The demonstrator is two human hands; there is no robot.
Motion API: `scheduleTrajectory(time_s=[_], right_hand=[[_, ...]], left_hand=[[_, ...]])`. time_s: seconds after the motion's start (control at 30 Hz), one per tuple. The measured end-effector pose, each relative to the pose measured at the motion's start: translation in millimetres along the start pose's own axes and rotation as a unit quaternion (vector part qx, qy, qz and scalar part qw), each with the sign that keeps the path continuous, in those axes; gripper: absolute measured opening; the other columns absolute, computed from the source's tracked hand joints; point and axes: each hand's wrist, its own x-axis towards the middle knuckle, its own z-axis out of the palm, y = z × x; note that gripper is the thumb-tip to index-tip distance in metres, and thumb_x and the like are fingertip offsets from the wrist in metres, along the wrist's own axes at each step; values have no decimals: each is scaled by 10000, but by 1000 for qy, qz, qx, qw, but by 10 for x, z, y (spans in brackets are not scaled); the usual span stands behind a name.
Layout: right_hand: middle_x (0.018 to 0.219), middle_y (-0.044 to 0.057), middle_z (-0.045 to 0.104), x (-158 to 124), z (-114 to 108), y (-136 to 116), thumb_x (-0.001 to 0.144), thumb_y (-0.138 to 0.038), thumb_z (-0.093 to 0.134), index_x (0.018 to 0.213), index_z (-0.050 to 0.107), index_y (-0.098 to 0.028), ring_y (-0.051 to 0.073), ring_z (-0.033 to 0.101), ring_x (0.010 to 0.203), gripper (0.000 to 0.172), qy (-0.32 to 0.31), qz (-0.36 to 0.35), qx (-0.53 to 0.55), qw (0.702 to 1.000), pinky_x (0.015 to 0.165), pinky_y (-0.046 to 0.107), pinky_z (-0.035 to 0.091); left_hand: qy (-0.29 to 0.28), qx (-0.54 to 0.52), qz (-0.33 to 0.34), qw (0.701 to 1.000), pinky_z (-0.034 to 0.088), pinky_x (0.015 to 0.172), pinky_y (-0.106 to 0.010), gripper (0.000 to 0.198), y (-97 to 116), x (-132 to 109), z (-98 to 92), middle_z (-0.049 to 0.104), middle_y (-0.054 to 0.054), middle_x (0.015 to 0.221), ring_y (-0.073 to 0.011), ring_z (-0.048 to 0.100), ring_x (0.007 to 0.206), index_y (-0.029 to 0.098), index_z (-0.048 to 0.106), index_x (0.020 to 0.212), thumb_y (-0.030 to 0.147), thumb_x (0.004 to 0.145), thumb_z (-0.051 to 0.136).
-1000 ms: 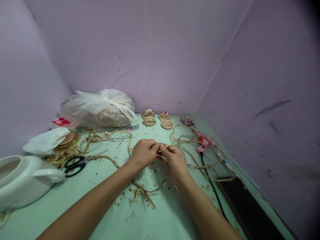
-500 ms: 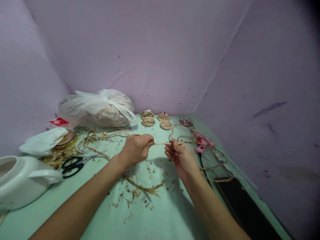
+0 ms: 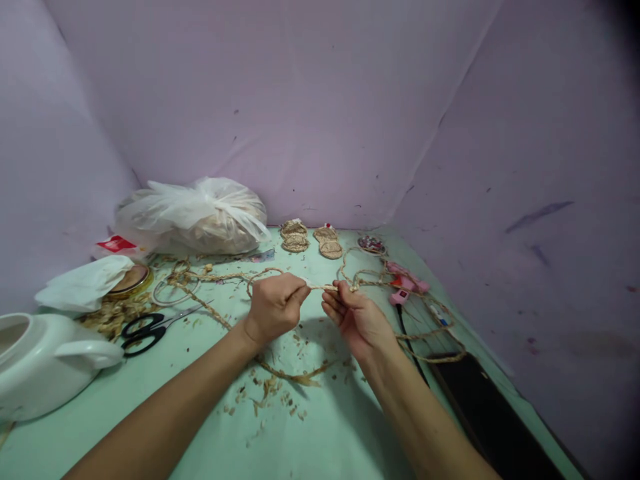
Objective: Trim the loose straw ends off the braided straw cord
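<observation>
Between my two hands a short stretch of tan braided cord (image 3: 317,287) runs taut above the table. My left hand (image 3: 278,301) is closed in a fist around it, back of the hand up. Thumb and forefinger of my right hand (image 3: 356,309) pinch the cord at its other end, the remaining fingers curled below. From the right hand, loops of the cord (image 3: 453,360) spread over the right side of the table. More cord (image 3: 210,312) lies on the left, passing under my left wrist to a frayed end (image 3: 306,380).
Black-handled scissors (image 3: 150,331) and a white pot (image 3: 45,360) lie left. A stuffed plastic bag (image 3: 200,217) rests by the back wall, near two small woven sandals (image 3: 295,237). A pink glue gun (image 3: 406,283), a bead dish (image 3: 371,245) and a dark flat slab (image 3: 493,413) are right. Fibre scraps (image 3: 273,393) litter the front.
Both hands have shifted slightly, the right one a little leftward, so the gap between them is narrower. A loop of cord now shows behind my left hand.
</observation>
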Motion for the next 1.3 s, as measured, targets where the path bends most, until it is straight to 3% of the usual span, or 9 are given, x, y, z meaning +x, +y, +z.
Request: scheduleTrajectory(time_s=[0.07,0.13,0.23,0.4,0.5,0.6,0.77,1.0,1.3], right_hand=[[556,11,666,-32,7,2,725,-151,618,664,603,-132,94,616,462,65,-45,-7,1,999,463,172,513],[547,12,663,-59,2,3,657,-198,688,661,606,-132,97,608,438,106,-96,-5,-27,995,444,167,505],[520,16,653,-68,-26,12,588,-240,738,644,607,-124,96,586,392,184,-141,3,-79,987,382,147,471],[512,6,645,37,-97,37,643,-198,695,655,613,-125,88,588,401,111,-134,45,-56,988,399,143,478],[556,29,673,103,-132,35,718,-178,627,680,621,-125,100,622,466,65,-82,32,-36,995,447,157,501],[573,45,681,100,-143,42,751,-186,588,679,631,-116,92,613,454,109,-76,18,-40,996,429,149,489],[544,33,661,67,-146,80,675,-261,671,634,620,-114,72,562,384,161,-110,-12,-79,991,359,124,432],[740,35,692,123,-134,123,587,-328,735,857,635,-151,129,637,609,339,-85,-40,-100,990,523,210,506],[715,50,686,122,-130,196,529,-343,746,698,670,-127,142,625,652,285,-45,-134,-201,969,565,244,501]], left_hand=[[-59,-155,-159,973,297,493,-229,230,93,41,21,426,25,460,-82,378,470,148,510,514,267,707,469],[-125,-274,-290,909,279,438,-214,181,175,79,34,387,41,422,-72,348,422,150,484,488,265,628,497],[-167,-323,-369,855,266,406,-200,154,240,102,49,379,50,410,-58,320,398,149,457,448,247,547,523],[-164,-291,-382,862,273,410,-199,122,145,101,63,381,55,395,-56,310,406,142,496,444,219,533,529],[-139,-261,-391,871,242,407,-195,102,39,108,59,384,56,389,-57,302,414,133,542,468,208,537,532],[-135,-257,-401,869,226,400,-197,114,-16,91,89,391,53,387,-58,299,410,132,543,464,218,540,536],[-144,-282,-423,849,210,375,-203,97,-13,38,180,427,43,413,-56,289,382,139,530,461,211,526,537],[-108,-317,-416,845,293,412,-198,177,20,111,82,426,45,478,-64,350,442,145,508,521,302,558,580],[-150,-341,-395,840,279,388,-183,214,78,99,49,363,56,455,-57,325,429,145,490,517,328,571,587]])
